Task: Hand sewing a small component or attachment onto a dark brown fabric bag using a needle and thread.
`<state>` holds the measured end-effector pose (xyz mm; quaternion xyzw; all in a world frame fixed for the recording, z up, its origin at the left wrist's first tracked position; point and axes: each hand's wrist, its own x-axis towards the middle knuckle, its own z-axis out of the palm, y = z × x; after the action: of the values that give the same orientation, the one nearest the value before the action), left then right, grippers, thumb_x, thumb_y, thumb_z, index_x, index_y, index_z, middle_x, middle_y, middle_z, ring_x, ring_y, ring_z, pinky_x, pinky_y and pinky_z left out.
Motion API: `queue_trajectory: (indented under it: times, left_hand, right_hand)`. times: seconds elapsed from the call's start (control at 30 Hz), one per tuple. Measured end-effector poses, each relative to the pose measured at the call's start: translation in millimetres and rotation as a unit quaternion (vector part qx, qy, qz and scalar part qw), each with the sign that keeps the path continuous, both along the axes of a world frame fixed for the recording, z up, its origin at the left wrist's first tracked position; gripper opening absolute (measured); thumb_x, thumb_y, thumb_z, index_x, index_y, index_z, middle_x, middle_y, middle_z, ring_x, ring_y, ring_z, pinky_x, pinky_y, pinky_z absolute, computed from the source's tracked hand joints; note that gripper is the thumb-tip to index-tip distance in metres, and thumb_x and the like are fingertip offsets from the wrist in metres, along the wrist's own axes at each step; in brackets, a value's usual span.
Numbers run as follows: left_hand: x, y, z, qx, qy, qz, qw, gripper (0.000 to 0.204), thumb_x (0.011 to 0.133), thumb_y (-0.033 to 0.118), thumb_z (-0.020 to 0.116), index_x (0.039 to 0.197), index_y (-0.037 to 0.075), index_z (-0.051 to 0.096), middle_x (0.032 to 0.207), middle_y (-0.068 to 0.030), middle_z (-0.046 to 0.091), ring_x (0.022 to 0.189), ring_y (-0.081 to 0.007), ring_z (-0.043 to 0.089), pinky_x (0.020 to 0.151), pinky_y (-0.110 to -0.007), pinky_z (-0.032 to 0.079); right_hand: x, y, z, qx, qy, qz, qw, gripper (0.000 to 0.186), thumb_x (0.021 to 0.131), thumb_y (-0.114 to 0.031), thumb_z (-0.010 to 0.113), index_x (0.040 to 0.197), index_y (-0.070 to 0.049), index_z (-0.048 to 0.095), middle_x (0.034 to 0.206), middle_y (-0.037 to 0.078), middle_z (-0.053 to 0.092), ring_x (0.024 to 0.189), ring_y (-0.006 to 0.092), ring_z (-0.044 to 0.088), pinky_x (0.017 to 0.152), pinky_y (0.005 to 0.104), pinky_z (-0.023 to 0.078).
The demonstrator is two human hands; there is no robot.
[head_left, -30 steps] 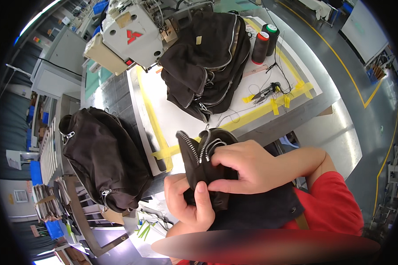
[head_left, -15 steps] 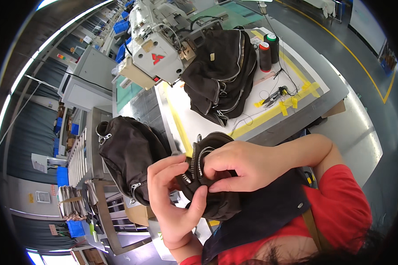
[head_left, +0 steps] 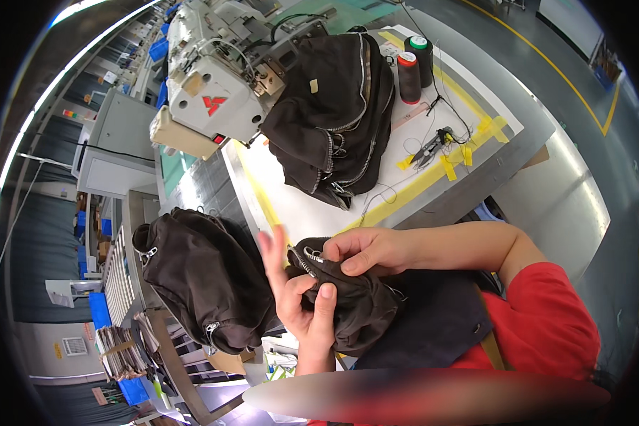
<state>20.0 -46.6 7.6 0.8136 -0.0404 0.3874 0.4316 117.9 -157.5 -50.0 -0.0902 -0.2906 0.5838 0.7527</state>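
A black fabric bag with silver zippers point(head_left: 358, 316) is held up near my body. My left hand point(head_left: 302, 305) grips its left side with the thumb on the fabric, while some upper fingers stick up, slightly blurred. My right hand point(head_left: 358, 252) pinches the bag at the zipper point(head_left: 312, 259), thumb on top and fingertips partly hidden. A second black bag point(head_left: 206, 277) lies to the left. Beyond my hands, a heap of black zippered fabric point(head_left: 323, 113) rests on a white board point(head_left: 291, 213) edged with yellow tape.
A grey sewing machine point(head_left: 220, 92) stands at the back left. Two thread spools point(head_left: 408, 78) and black snips point(head_left: 426, 149) with loose threads are on the board at the right. A metal rack with papers point(head_left: 124, 351) and blue bins point(head_left: 131, 390) are at lower left. A floor line point(head_left: 571, 82) runs at far right.
Since half a second ago my left hand's upper fingers have lifted off the bag and straightened. My right thumb has moved up toward the zipper, and the held bag has turned slightly.
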Motion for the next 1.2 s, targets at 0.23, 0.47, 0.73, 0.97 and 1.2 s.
queue_trajectory:
  times: [0.23,0.47,0.73,0.97,1.2]
  left_hand:
    - [-4,-1,-11,-0.063,0.102,-0.058,0.991,0.018,0.076,0.013,0.066,0.077,0.004,0.05,0.102,-0.017,0.055,0.092,-0.0272,0.049,0.084,-0.038,0.039]
    - [-1,-6,-15,-0.069,0.144,-0.022,0.987,0.017,0.076,0.011,0.066,0.075,0.002,0.051,0.103,-0.0174,0.054,0.094,-0.0282,0.048,0.084,-0.038,0.038]
    - [0,-8,-17,-0.067,0.163,-0.017,0.984,0.017,0.075,0.009,0.066,0.074,0.002,0.05,0.103,-0.0165,0.055,0.093,-0.0283,0.048,0.084,-0.038,0.038]
    - [-2,-9,-18,-0.052,0.161,-0.017,0.985,0.019,0.074,0.011,0.067,0.073,0.004,0.05,0.103,-0.0156,0.056,0.093,-0.0287,0.047,0.084,-0.038,0.037]
    - [-1,-11,-14,-0.017,0.16,-0.03,0.986,0.018,0.074,0.012,0.067,0.074,0.003,0.051,0.103,-0.0151,0.056,0.094,-0.0288,0.047,0.084,-0.038,0.036]
  right_hand:
    - [16,-9,-12,-0.036,-0.047,0.024,0.998,0.013,0.086,-0.013,0.057,0.095,-0.006,0.051,0.09,-0.002,0.054,0.084,0.0072,0.052,0.075,0.0238,0.042]
    - [28,-39,27,-0.06,-0.568,-0.499,0.652,0.024,0.077,-0.013,0.067,0.099,-0.01,0.06,0.088,0.004,0.052,0.076,0.018,0.055,0.065,0.0286,0.045]
    - [25,-44,31,-0.018,-0.689,-0.548,0.474,0.017,0.074,-0.014,0.061,0.091,-0.014,0.063,0.09,0.001,0.052,0.08,0.0203,0.053,0.067,0.0322,0.045]
    - [25,-49,31,-0.024,-0.692,-0.546,0.471,0.013,0.073,-0.016,0.063,0.085,-0.01,0.061,0.086,0.001,0.053,0.079,0.0206,0.054,0.067,0.0324,0.045]
    - [27,-39,39,-0.089,-0.609,-0.498,0.611,0.021,0.069,-0.015,0.074,0.084,-0.009,0.061,0.079,0.002,0.058,0.063,0.02,0.056,0.051,0.0303,0.042]
